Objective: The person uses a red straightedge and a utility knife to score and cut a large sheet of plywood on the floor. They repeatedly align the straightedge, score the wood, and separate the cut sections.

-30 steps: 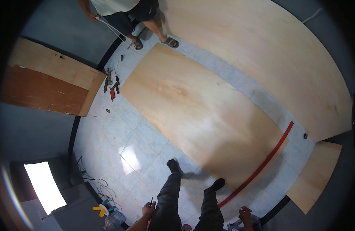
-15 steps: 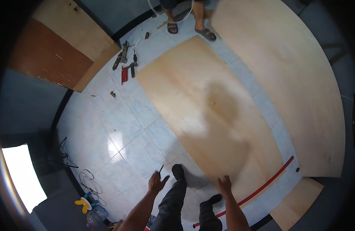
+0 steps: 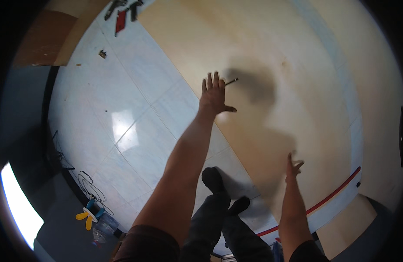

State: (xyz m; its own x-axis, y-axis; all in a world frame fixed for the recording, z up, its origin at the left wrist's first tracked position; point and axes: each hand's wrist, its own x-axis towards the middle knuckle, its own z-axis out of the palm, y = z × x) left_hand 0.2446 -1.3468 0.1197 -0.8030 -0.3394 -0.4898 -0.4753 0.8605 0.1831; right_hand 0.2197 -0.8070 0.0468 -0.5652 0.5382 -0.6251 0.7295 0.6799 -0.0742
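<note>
My left hand (image 3: 213,97) stretches over the large plywood sheet (image 3: 171,39) on the tiled floor, fingers spread, with a dark pencil (image 3: 231,81) held among them. Lower right, my right hand (image 3: 295,162) hovers over or touches the same sheet with thumb and fingers apart and nothing visible in them; contact is unclear. My socked feet stand at the sheet's near left edge. A long red strip (image 3: 329,196) lies across the near right end of the sheet.
Tools (image 3: 120,22) lie at the upper left, near leaning boards (image 3: 40,37). More plywood (image 3: 383,96) is on the right, with a small piece (image 3: 345,222) below it. Cables (image 3: 90,187), a blue-and-yellow object (image 3: 89,215) and a clear bottle (image 3: 106,227) are at the lower left.
Both my hands have moved forward over the sheet, the left much higher. The view has tilted toward the near floor, and the other person is out of view.
</note>
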